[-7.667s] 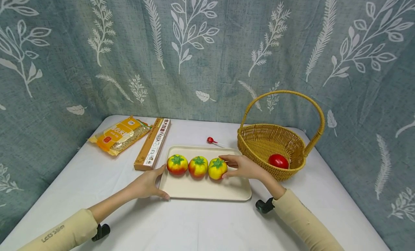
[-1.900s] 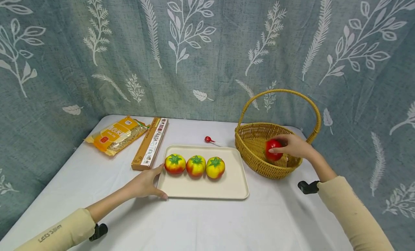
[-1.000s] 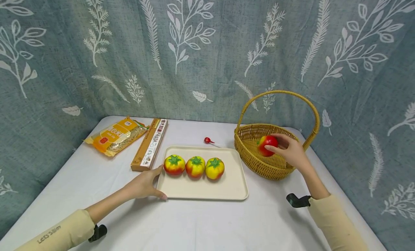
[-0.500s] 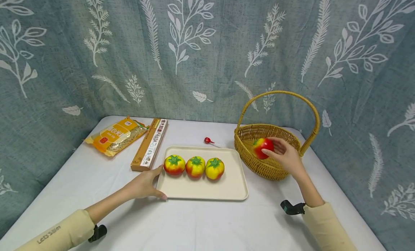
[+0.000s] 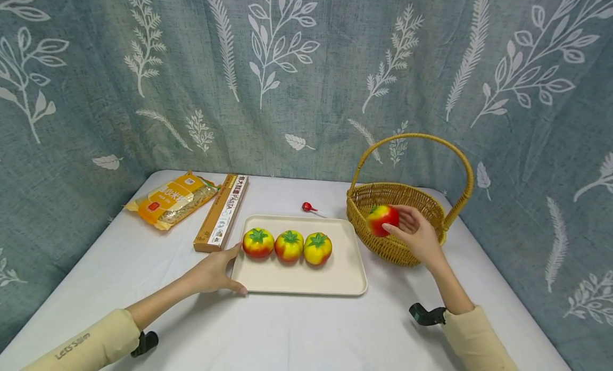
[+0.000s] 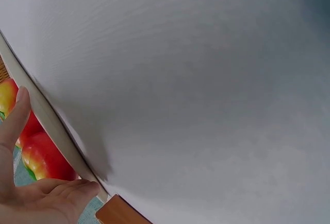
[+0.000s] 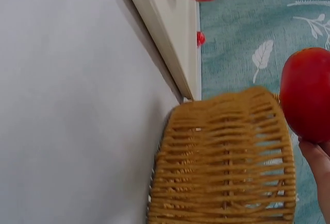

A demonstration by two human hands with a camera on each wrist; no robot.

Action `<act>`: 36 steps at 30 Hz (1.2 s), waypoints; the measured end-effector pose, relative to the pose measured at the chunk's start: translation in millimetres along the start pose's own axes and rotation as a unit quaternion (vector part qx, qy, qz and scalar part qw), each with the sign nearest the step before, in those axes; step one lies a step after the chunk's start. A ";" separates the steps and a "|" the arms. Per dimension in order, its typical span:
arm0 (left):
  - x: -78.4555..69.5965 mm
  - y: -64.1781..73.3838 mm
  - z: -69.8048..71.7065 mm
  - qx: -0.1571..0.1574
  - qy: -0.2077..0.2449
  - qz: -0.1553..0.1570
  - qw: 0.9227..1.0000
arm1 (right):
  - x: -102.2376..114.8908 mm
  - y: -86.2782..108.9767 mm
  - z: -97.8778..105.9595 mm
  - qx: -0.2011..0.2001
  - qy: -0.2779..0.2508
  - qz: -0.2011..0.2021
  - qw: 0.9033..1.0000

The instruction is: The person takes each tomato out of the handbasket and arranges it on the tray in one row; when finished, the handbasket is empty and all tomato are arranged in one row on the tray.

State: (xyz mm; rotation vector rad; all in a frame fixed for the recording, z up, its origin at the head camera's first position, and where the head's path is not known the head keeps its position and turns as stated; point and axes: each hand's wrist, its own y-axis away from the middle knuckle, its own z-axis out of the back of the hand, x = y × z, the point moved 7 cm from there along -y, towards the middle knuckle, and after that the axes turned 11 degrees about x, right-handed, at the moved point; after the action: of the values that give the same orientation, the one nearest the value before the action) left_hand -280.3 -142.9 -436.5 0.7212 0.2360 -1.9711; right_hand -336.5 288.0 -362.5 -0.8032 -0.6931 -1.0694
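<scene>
My right hand point(image 5: 417, 236) grips a red-and-yellow tomato point(image 5: 383, 220) with a green leafy top, raised over the left rim of the wicker basket point(image 5: 383, 247). In the right wrist view the tomato's red underside point(image 7: 309, 95) shows, with a fingertip against it. My left hand point(image 5: 216, 271) rests at the left end of the cream tray point(image 5: 306, 281), thumb at the near corner and fingers along the side. On the tray sit three similar tomatoes in a row: a left one point(image 5: 258, 243), a middle one point(image 5: 289, 247) and a right one point(image 5: 318, 248).
Behind the tray lies a red lollipop point(image 5: 308, 207). A pasta box point(image 5: 222, 214) and an orange grain bag point(image 5: 173, 199) lie at the back left. The basket's tall handle point(image 5: 421, 135) arches above it. A patterned curtain point(image 5: 330, 94) surrounds the white table.
My right hand went from the tray's right tomato to the basket, took the tomato lying inside, lifted it and brought it left to the rim. The left hand stays at the tray.
</scene>
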 end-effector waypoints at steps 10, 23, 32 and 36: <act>-1.6 0.0 0.2 0.001 -0.001 0.000 1.000 | 1.0 6.8 -19.6 0.026 -0.040 0.028 0.998; -0.2 0.1 -0.1 0.000 -0.001 -0.001 1.000 | 0.5 11.7 -40.3 0.070 -0.054 0.044 0.995; -1.7 -0.5 0.9 -0.002 0.002 -0.002 1.000 | -4.1 12.7 -58.8 0.102 -0.068 0.036 0.992; -1.9 -0.8 1.3 -0.002 -0.001 -0.002 1.000 | -6.1 12.1 -64.6 0.119 -0.060 0.041 0.990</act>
State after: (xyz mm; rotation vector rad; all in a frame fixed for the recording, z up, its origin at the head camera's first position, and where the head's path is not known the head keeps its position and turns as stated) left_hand -280.8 -141.7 -434.4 0.7171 0.2406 -1.9748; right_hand -320.5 240.0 -404.8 -0.6866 -0.8642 -0.8496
